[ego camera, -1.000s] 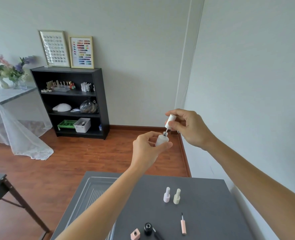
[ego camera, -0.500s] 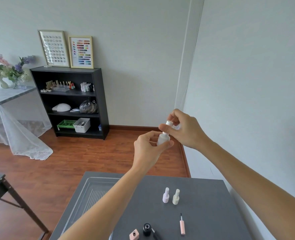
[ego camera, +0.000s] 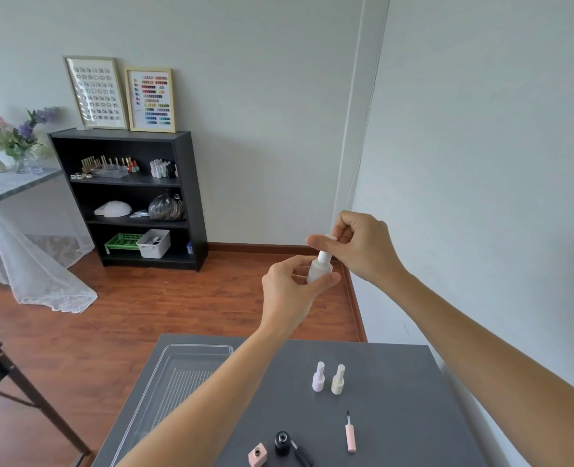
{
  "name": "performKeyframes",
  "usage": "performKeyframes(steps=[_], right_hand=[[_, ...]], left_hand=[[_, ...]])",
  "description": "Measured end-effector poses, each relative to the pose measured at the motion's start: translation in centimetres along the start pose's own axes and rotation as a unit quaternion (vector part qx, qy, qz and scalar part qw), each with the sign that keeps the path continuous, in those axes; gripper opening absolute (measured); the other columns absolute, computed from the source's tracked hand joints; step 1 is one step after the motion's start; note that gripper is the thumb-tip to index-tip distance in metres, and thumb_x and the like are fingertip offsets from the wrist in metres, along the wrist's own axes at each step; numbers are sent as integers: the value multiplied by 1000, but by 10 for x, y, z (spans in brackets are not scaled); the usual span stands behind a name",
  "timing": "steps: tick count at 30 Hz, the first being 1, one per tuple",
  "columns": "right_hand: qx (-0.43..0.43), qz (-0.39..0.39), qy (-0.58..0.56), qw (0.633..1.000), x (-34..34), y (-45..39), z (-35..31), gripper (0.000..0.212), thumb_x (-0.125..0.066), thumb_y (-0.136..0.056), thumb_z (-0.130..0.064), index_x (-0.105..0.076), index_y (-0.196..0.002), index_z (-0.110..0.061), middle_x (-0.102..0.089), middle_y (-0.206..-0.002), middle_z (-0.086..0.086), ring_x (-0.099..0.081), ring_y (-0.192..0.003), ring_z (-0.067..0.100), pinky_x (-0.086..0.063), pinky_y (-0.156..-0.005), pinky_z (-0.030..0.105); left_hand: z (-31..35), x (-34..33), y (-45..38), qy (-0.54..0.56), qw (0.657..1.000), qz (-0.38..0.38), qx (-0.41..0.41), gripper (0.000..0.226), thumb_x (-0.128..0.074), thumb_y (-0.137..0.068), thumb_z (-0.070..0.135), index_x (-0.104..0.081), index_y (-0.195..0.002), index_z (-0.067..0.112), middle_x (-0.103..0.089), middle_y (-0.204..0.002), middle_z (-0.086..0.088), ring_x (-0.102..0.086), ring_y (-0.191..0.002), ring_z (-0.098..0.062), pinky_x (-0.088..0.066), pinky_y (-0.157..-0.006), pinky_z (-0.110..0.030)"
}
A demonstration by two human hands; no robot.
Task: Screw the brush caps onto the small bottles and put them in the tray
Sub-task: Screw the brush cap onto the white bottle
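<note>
Frosted white bottle (ego camera: 318,270), cap (ego camera: 324,255) seated

White bottle (ego camera: 318,272) in left hand (ego camera: 287,291) — right hand (ego camera: 363,246) pinching its cap (ego camera: 324,255) — above grey table (ego camera: 397,416)

Count: three capped bottles (white (ego camera: 319,269), lilac (ego camera: 318,380), cream (ego camera: 338,382)), two open bottles (pink (ego camera: 257,455), black (ego camera: 282,443)), two loose brush caps (pink (ego camera: 350,434), black (ego camera: 301,456)), one tray (ego camera: 178,375).

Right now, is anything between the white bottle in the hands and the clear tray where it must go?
Nothing visible blocks it. The white bottle is held above the table; the clear tray lies below, crossed only by the left forearm.
</note>
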State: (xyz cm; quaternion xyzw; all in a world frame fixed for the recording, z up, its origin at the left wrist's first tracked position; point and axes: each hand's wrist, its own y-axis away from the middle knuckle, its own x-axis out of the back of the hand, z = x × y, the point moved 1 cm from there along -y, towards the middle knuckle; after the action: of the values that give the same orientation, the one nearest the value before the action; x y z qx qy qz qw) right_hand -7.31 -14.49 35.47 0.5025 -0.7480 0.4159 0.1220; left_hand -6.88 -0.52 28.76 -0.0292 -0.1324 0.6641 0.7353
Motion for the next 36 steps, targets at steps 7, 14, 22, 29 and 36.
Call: performKeyframes(steps=[7,14,22,29,36], right_hand=[[16,-145,-167,975,2,8,9,33,-61,-95,-22,-61,-128,-17,-65,-128,-12,-58,-121,1,-46,-104,24],[-8,-71,-137,988,4,9,9,11,-80,-79,-19,-75,-90,-19,-76,-84,-1,-73,-79,16,-60,-83,36],[2,-82,-42,996,-1,10,10,44,-70,-81,-47,-60,-112,-17,-65,-116,-9,-61,-108,8,-46,-90,19],[-10,-111,-204,973,3,13,14,25,-68,-88,-3,-72,-112,-12,-76,-103,1,-73,-96,12,-56,-93,31],[-11,-30,-79,996,-3,12,13,39,-81,-70,-47,-62,-74,-13,-60,-64,-5,-51,-57,8,-48,-60,20]], left_hand=[[-3,4,-1,-3,1000,5,9,28,-89,-67,40,-78,-90,28,-75,-75,5,-57,-55,4,-43,-48,-6],[-5,1,-1,-1,1000,2,10,29,-89,-66,39,-77,-90,27,-74,-72,7,-58,-55,5,-41,-47,-5],[-5,-2,0,1,1000,-6,3,27,-89,-67,38,-77,-89,28,-75,-72,4,-58,-54,4,-42,-47,-6],[-7,-1,-1,-2,1000,-2,5,26,-89,-66,39,-77,-87,30,-72,-67,14,-58,-54,4,-41,-46,-4],[-8,-6,0,-7,1000,-8,4,28,-89,-66,38,-77,-90,29,-71,-64,17,-58,-55,4,-42,-46,-6]])
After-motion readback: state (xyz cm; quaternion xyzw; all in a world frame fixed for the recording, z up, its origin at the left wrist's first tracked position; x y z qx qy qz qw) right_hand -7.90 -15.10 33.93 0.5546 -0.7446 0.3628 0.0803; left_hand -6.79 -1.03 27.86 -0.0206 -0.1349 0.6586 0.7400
